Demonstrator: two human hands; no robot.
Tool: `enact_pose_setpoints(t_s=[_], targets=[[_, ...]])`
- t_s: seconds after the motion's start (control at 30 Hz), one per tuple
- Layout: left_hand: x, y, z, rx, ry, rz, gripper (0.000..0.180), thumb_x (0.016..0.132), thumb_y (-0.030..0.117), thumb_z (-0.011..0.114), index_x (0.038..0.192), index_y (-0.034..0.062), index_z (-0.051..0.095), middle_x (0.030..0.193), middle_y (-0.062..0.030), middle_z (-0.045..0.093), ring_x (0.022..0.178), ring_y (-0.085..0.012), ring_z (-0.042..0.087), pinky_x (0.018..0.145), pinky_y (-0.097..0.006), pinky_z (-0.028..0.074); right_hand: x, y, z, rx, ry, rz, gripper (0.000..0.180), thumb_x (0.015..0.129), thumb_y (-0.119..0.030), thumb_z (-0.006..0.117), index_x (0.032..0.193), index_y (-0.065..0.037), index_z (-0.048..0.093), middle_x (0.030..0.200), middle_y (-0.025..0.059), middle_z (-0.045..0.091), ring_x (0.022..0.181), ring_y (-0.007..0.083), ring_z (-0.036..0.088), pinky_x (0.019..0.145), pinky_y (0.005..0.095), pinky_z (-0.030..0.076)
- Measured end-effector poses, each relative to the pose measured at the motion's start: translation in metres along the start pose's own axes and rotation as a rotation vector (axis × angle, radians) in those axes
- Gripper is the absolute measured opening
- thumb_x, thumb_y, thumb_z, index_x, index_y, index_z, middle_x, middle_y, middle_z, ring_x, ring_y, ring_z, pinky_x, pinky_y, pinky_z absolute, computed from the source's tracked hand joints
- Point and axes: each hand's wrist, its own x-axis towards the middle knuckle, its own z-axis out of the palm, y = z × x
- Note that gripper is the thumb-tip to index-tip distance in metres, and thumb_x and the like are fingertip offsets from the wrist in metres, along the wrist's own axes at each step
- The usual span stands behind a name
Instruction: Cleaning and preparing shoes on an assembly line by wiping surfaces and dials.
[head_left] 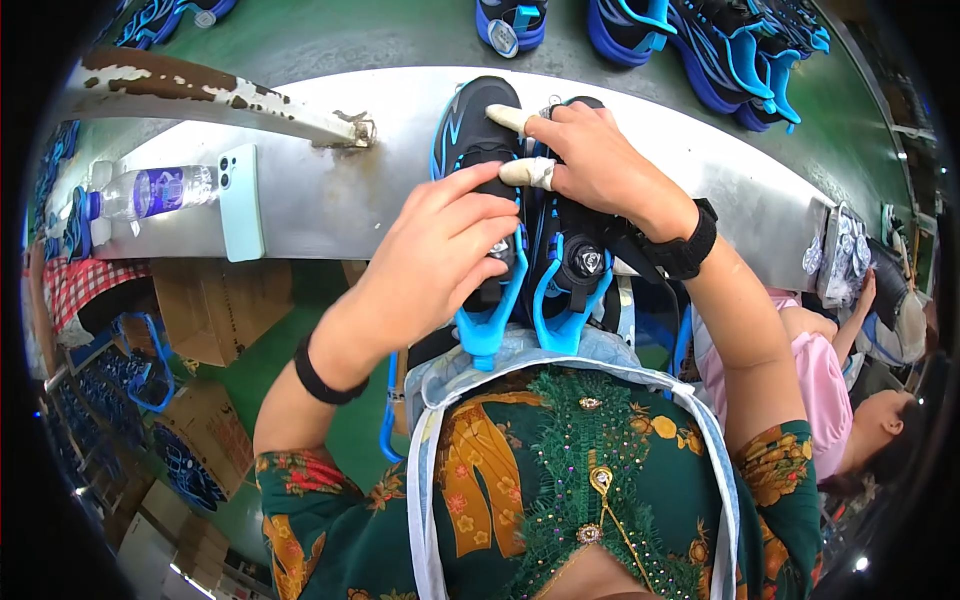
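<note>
Two black sneakers with blue trim lie side by side, toes away from me: a left shoe and a right shoe. My left hand rests over the left shoe's upper, fingers stretched and apart, partly hiding its dial. My right hand reaches across the right shoe's front. Two of its digits wear pale finger cots; one touches the left shoe's toe, the other points to my left fingertips. A round dial shows on the right shoe's tongue. The blue heel loops point toward me.
The metal bench carries a plastic bottle, a pale green phone and a rusty post. More sneakers lie on the green surface beyond. Cardboard boxes stand lower left. A person in pink sits at right.
</note>
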Motion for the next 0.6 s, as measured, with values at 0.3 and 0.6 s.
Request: enact_pose_setpoints(t_s=[0.3, 0.6], targets=[[-0.064, 0.039, 0.026, -1.591, 0.338, -1.036, 0.035, 0.100, 0.023, 0.050, 0.118, -0.0065, 0.055, 0.112, -0.0162, 0.062, 0.101, -0.0277, 0.065, 0.057, -0.031, 0.054, 0.015, -0.008, -0.018, 0.073, -0.102, -0.007, 0.051, 0.086, -0.038, 0.066, 0.133, -0.019, 0.056, 0.091, 0.0199, 0.060, 0.086, 0.0372, 0.059, 0.077, 0.0416, 0.047], [-0.045, 0.047, 0.071, -0.889, 0.383, -0.880, 0.019, 0.099, 0.017, 0.050, 0.101, 0.0019, 0.062, 0.104, -0.0066, 0.068, 0.073, -0.0063, 0.056, 0.049, -0.019, 0.042, 0.010, -0.013, -0.015, 0.085, -0.119, -0.032, 0.037, 0.087, -0.028, 0.066, 0.122, -0.017, 0.065, 0.097, 0.0188, 0.058, 0.088, 0.0355, 0.061, 0.079, 0.0409, 0.049]])
